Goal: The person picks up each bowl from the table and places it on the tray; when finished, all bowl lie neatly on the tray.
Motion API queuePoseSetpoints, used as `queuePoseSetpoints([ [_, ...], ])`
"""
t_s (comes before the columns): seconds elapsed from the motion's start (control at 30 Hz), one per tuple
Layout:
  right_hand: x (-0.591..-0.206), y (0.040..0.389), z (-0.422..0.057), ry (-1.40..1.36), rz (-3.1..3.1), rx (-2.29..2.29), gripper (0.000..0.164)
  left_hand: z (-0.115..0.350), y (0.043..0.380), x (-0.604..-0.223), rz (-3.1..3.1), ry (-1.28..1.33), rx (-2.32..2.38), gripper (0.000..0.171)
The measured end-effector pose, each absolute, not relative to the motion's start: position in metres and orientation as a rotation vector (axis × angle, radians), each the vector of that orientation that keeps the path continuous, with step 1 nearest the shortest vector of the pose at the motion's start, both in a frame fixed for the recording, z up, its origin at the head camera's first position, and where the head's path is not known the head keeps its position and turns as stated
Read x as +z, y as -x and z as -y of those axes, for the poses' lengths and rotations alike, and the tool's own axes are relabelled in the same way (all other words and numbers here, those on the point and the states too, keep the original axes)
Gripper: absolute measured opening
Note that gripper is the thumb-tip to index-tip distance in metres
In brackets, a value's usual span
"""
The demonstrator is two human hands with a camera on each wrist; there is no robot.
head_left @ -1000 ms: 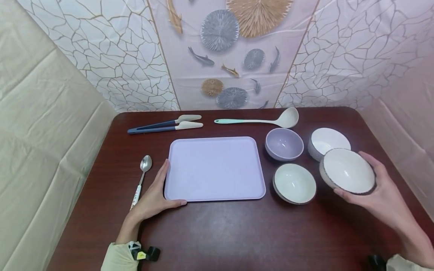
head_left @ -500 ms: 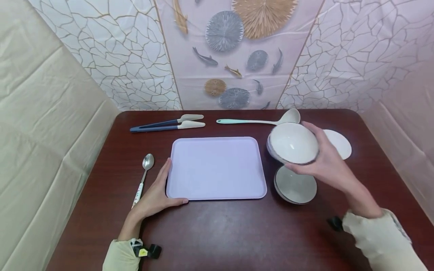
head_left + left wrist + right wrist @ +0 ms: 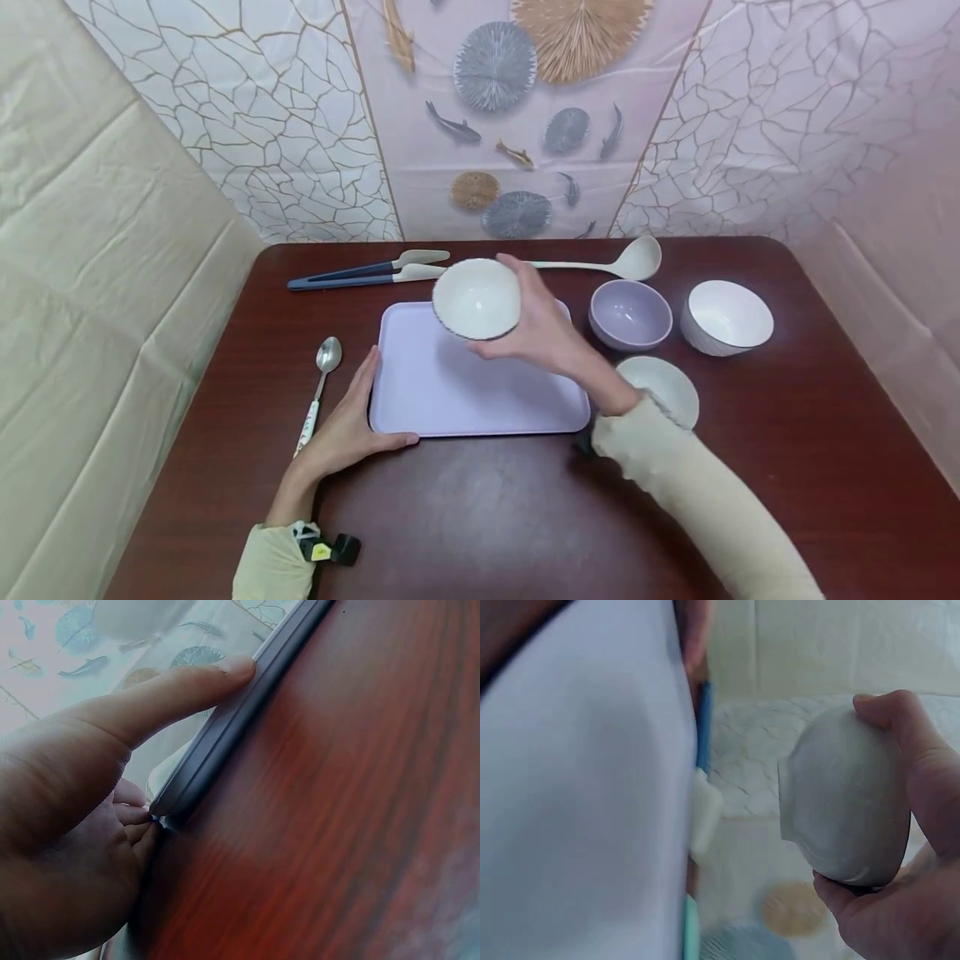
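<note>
My right hand (image 3: 543,329) grips a white bowl (image 3: 477,300) with a dark rim and holds it above the left-centre part of the lilac tray (image 3: 420,396). In the right wrist view the thumb and fingers clasp the bowl (image 3: 847,799) by its rim side, its foot facing the tray (image 3: 592,795), with a gap between them. At the tray's near left corner rests my left hand (image 3: 347,437), fingers along the left edge and thumb along the front edge. The left wrist view has the extended thumb (image 3: 180,694) touching the tray's rim (image 3: 232,727).
Right of the tray stand a purple bowl (image 3: 630,315), a white bowl (image 3: 729,315) and another pale bowl (image 3: 667,383), partly hidden by my right sleeve. Behind lie blue-and-white tongs (image 3: 341,281) and a ladle (image 3: 637,258). A spoon (image 3: 309,421) lies beside my left hand.
My right hand has carried the white bowl leftward from the right side, past the purple bowl, to over the tray. The left hand has stayed at the tray's corner.
</note>
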State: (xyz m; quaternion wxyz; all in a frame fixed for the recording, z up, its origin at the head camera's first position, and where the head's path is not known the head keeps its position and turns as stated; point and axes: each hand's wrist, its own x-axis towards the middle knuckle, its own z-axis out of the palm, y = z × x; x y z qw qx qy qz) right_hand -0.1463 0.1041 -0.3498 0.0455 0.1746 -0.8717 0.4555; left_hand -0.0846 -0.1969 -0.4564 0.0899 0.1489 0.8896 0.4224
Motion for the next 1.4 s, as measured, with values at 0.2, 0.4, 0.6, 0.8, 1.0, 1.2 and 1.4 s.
queuePoseSetpoints([
  [0.2,-0.385,0.168,-0.065,-0.492,2.688,1.464,0.119,0.197,0.086,-0.457,-2.641,-0.442,1.265,0.134],
  [0.4,-0.409,0.184,-0.043,-0.427,2.706,1.464,0.119,0.199,0.086,-0.458,-2.629,-0.44,1.277,0.133],
  [0.6,-0.424,0.188,-0.037,-0.431,2.73,1.425,0.119,0.198,0.088,-0.458,-2.623,-0.452,1.28,0.133],
  [0.8,-0.43,0.187,-0.036,-0.441,2.749,1.419,0.119,0.199,0.088,-0.459,-2.618,-0.435,1.278,0.133],
  [1.0,-0.432,0.187,-0.036,-0.455,2.748,1.409,0.119,0.2,0.088,-0.458,-2.622,-0.441,1.275,0.134],
  [1.2,-0.433,0.187,-0.035,-0.456,2.744,1.405,0.119,0.2,0.089,-0.458,-2.629,-0.464,1.274,0.134],
  [1.4,-0.42,0.181,-0.037,-0.557,2.732,1.235,0.138,0.201,0.088,-0.458,-2.626,-0.449,1.268,0.134],
])
